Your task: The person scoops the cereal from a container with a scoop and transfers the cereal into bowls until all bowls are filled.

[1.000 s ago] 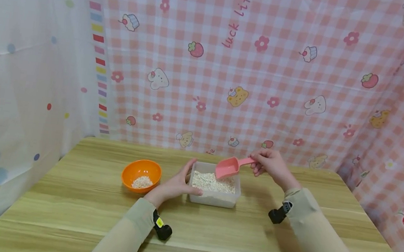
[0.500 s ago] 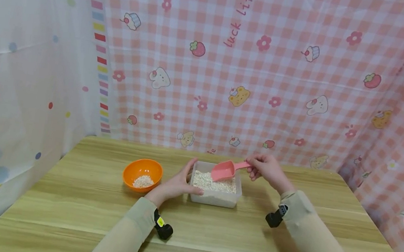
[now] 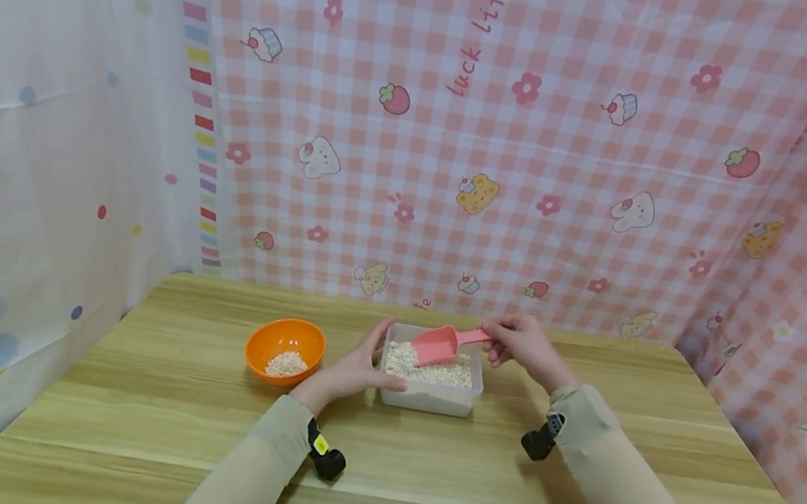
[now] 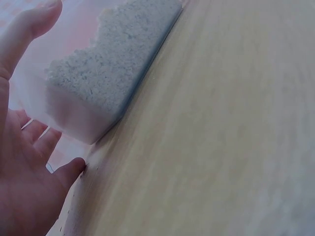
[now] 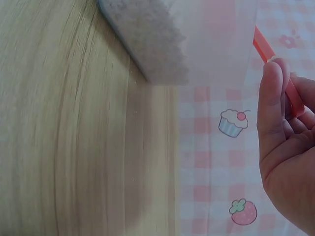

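On the counter (image 3: 127,411), nearest the person, left hand (image 3: 357,369) rests with relaxed fingers against one clear box (image 3: 429,392) of pale grain. Left wrist view alone shows the box corner beside the palm. Right hand (image 3: 519,344) pinches one pink scoop (image 3: 435,344), tip in the grain. One orange bowl (image 3: 285,345) stands left of the box.

Matt pink plastic scoop (image 3: 437,345), translucent plastic tub (image 3: 429,395) of coarse grain, glossy orange bowl (image 3: 285,344), wood-grain table (image 3: 422,473).
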`<state>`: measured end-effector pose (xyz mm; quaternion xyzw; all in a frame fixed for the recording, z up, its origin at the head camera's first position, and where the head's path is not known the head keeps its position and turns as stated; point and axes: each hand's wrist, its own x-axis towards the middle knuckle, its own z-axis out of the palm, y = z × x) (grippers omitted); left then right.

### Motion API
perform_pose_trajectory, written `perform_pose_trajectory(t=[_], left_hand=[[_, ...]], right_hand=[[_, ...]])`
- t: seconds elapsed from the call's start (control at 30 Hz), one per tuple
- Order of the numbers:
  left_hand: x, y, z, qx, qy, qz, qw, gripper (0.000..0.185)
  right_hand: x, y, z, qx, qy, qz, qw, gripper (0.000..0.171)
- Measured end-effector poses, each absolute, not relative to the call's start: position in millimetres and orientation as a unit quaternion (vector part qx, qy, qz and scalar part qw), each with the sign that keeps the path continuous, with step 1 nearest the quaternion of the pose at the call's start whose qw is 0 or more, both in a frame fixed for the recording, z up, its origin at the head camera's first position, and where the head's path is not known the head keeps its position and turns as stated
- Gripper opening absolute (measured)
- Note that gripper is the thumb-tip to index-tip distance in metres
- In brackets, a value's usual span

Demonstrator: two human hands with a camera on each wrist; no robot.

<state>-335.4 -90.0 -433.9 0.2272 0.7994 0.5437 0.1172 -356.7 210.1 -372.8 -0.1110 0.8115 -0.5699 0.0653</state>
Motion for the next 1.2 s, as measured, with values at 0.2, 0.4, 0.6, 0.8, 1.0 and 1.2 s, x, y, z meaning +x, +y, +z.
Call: perform_pose_trajectory(t=[0.2,0.4,0.6,0.8,1.0,1.2], left_hand=[[-334.9,-88.4,-433.7,0.223,0.799,0.545,0.120,0.111],[-334.5,-87.3,-432.9,0.223,0.797,0.549,0.122,0.111],[-336.3,-87.7,-434.5,0.223,0.795,0.551,0.120,0.110],[-336.2,-87.9,-433.8,0.220,0.794,0.554,0.123,0.110],[-334.1,-87.1,-431.8,0.222,0.790,0.559,0.123,0.109],[-333.3,-86.0,-434.1,0.217,0.791,0.559,0.120,0.109]], right_hand=[[-357.1,200.5,-372.1,-0.127,0.818,-0.556,0.079,0.027],[-356.3,189.9,-370.2,-0.128,0.827,-0.540,0.091,0.024],[-353.4,180.1,-369.0,-0.128,0.829,-0.535,0.101,0.023],[-350.6,173.0,-368.1,-0.115,0.828,-0.539,0.104,0.024],[-348.4,171.1,-369.0,-0.112,0.827,-0.540,0.108,0.026],[-346.4,170.6,-371.1,-0.107,0.822,-0.548,0.112,0.026]])
